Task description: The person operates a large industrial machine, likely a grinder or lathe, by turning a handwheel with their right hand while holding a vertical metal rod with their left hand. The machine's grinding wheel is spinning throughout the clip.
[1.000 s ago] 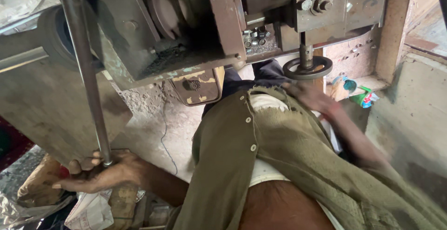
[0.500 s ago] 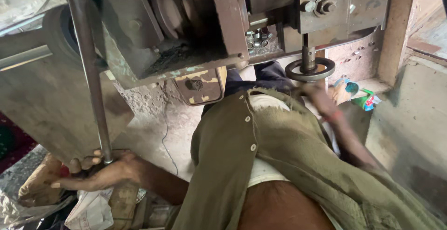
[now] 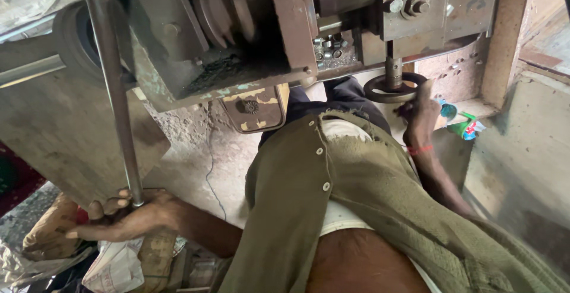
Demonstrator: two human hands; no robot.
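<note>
My left hand [image 3: 127, 217] is closed around the lower end of a long steel rod [image 3: 113, 85] that runs up past the grey machine body [image 3: 196, 49]. My right hand [image 3: 423, 118] reaches up to a small round handwheel [image 3: 393, 88] on a short vertical spindle under the machine's bolted block [image 3: 415, 5]; its fingers rest on the wheel's right rim. A red thread circles that wrist. My olive buttoned shirt [image 3: 332, 186] fills the lower middle of the view.
A stepped pulley [image 3: 228, 8] sits inside the rusty machine frame. A brown plate [image 3: 255, 109] hangs below it. A rubber wheel [image 3: 74, 37] is at the left. Bags and sacks [image 3: 119, 266] lie bottom left. Small colourful packets [image 3: 460, 121] rest on a ledge at the right.
My right hand rose from below the handwheel up onto its rim. My left hand stayed on the rod.
</note>
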